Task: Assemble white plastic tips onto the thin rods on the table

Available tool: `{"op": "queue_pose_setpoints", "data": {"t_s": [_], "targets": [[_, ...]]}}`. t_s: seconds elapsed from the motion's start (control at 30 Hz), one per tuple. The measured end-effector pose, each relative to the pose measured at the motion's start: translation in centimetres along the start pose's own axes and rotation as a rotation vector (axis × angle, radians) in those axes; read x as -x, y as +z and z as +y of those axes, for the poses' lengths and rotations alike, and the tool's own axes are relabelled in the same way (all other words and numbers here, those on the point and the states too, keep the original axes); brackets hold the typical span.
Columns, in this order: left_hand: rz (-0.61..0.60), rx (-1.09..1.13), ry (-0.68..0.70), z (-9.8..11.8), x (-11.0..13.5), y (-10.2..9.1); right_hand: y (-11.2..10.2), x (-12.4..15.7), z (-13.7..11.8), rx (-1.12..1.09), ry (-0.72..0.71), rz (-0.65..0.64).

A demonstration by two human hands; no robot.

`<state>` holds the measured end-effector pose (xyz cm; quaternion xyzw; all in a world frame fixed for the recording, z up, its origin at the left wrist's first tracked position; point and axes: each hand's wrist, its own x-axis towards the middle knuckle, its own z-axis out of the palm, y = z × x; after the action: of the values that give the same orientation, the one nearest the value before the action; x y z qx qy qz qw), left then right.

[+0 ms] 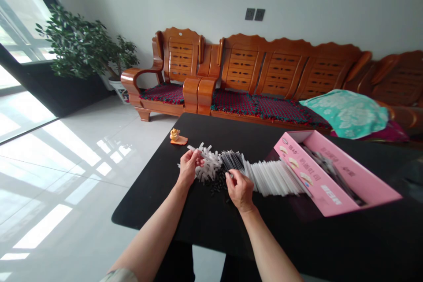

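My left hand point(189, 168) is closed, fingers curled and thumb drawn in, at the left side of a loose pile of short translucent white tubes point(211, 168). What it pinches blends into the pile behind. My right hand point(240, 188) is closed in a pinch over a scatter of small black plugs point(218, 184); any piece in its fingertips is too small to name. Just beyond it lies a bundle of thin dark sticks with pale tips point(231, 158), like pen refills. Long clear tubes point(276, 177), like pen barrels, lie side by side in a row to its right.
On the black table point(155, 198) a pink open box point(307, 176) holding dark pieces stands at the right. A small yellow figurine point(175, 134) sits on an orange base near the far left edge. Behind are a wooden sofa point(243, 66), a turquoise cloth point(350, 114) and a potted plant point(82, 48).
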<state>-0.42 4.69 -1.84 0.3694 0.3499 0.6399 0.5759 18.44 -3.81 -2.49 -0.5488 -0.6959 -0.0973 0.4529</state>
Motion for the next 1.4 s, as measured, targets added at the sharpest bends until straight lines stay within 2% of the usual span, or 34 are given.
{"op": "queue_pose_setpoints", "data": {"t_s": [0.27, 0.43, 0.7, 0.8, 0.93, 1.1, 1.23, 1.4], "targets": [[-0.016, -0.001, 0.004, 0.0, 0.1, 0.0, 0.3, 0.1, 1.3, 0.256, 0.103, 0.12], [-0.071, -0.011, -0.028, 0.2, 0.4, 0.4, 0.4, 0.1, 1.1, 0.223, 0.117, 0.122], [-0.1, -0.007, -0.042, 0.3, 0.5, 0.6, 0.3, 0.5, 1.7, 0.238, 0.276, 0.164], [-0.111, -0.011, -0.046, 0.3, 0.6, 0.6, 0.1, 0.3, 1.4, 0.202, 0.214, 0.096], [-0.172, -0.008, -0.059, 0.1, 0.7, 0.7, -0.2, -0.1, 0.4, 0.044, 0.073, -0.004], [-0.254, -0.021, -0.081, -0.1, 0.9, 0.8, -0.2, -0.4, -0.4, -0.017, -0.005, -0.113], [-0.229, -0.002, -0.089, 0.0, 0.8, 0.8, 0.0, -0.2, -0.3, -0.028, -0.048, -0.157], [-0.182, 0.026, -0.08, 0.3, 0.6, 0.7, 0.1, -0.1, -0.2, -0.063, -0.069, -0.132]]}}
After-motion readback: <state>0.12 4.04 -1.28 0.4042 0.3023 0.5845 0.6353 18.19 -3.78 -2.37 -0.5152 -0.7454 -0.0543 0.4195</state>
